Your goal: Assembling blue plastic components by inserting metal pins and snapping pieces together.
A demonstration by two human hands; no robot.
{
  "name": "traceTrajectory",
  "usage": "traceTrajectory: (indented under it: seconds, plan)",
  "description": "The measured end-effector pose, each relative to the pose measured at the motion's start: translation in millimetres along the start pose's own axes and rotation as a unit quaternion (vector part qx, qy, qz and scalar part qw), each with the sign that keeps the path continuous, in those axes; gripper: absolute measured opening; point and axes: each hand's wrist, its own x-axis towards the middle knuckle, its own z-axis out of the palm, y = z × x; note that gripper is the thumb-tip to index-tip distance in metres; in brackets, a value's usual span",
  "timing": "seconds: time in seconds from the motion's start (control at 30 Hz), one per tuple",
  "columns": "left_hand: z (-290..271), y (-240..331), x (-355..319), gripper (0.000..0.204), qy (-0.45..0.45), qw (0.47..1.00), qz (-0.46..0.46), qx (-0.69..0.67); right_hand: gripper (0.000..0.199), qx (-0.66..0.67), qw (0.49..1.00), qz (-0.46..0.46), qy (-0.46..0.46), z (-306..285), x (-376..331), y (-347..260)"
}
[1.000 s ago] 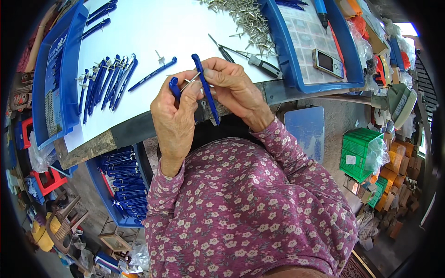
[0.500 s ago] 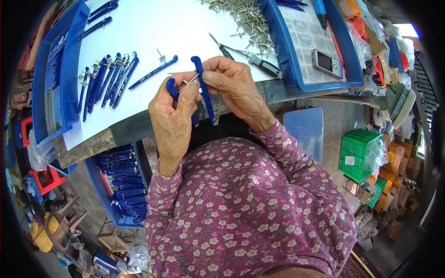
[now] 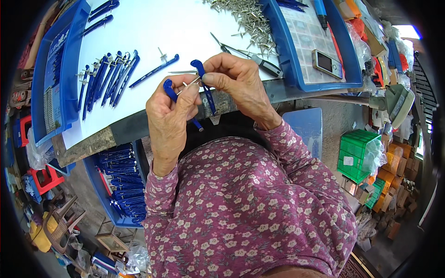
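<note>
"Can you read any writing here?"
"None. The green crate [image 3: 359, 143] carries a white label [image 3: 348, 161] (just a small pale patch from here), too small to make out."
"And the blue tray [image 3: 72, 76] on the left?"
"Its liner [image 3: 52, 85] shows pale marks like lettering, too blurred to read. The keypad [image 3: 337, 72] of the phone [image 3: 328, 64] is likewise illegible."

Right of the hands [image 3: 244, 88], a tray [image 3: 283, 45] holds a phone [image 3: 327, 64].

I observe a mobile phone [image 3: 328, 64] and a green crate [image 3: 358, 149] rightward of the hands [image 3: 243, 85], a red stool [image 3: 48, 185] leftward.
</note>
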Motion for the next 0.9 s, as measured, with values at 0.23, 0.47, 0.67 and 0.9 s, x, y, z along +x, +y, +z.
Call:
traceTrajectory:
  seconds: [0.23,0.47,0.67,0.9]
  plan:
    - [2.3,1.1,1.4,0.009,0.030,0.998,0.024,0.052,0.017,-0.019,0.999,-0.003,-0.026,1.9,2.8,-4.4]
    - [0.5,2.9,-0.8,0.005,0.058,0.984,0.092,0.139,0.016,-0.055,0.997,-0.015,-0.055,3.3,4.2,-8.4]
    - [-1.4,-0.4,1.2,0.006,0.056,0.990,0.085,0.097,0.014,-0.072,0.997,-0.012,-0.022,10.0,-2.4,-13.6]
    - [-3.1,3.1,0.8,0.011,0.035,0.997,0.048,0.059,0.014,-0.083,0.996,-0.036,0.013,15.7,-10.0,-15.0]
